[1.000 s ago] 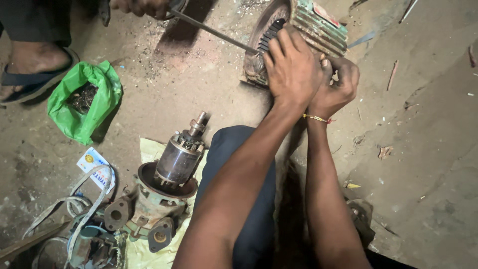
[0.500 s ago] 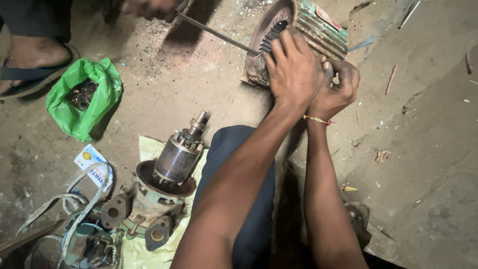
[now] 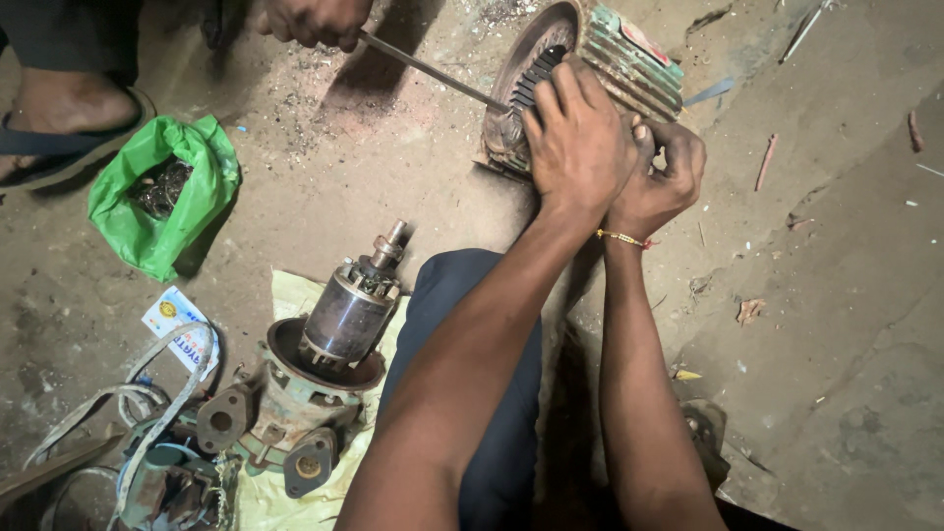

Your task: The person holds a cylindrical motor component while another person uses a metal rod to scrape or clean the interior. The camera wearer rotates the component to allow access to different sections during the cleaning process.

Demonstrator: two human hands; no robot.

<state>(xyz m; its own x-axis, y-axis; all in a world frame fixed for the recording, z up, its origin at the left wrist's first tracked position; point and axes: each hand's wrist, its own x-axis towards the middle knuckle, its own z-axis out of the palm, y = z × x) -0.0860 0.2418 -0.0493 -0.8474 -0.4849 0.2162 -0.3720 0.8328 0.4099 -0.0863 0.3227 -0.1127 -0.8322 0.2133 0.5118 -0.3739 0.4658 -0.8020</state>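
Left hand (image 3: 580,138) lay flat, fingers spread, pressed over the open end of the green ribbed motor housing (image 3: 629,59), palm down on its rim. Right hand (image 3: 661,182) was curled into a loose fist against the housing's lower side, just beside the left; could not tell what, if anything, it pinched. A thin bracelet (image 3: 621,237) sat on the right wrist.

Housing lay on its side on the dirt floor (image 3: 836,295) at the top of the view, long axis running lower left to upper right, open end facing lower left.

A co-worker's hand (image 3: 310,18) at the top edge gripped a thin metal rod (image 3: 433,71); the rod slanted down to the right, its tip at the housing's open end, next to the left hand's fingers.

Further out: an armature (image 3: 349,310) stood tilted in a round end cover (image 3: 295,383) on a yellow sheet (image 3: 295,295), shaft pointing up and right. A green plastic bag (image 3: 162,197) of small parts lay at left, near a sandalled foot (image 3: 69,118).
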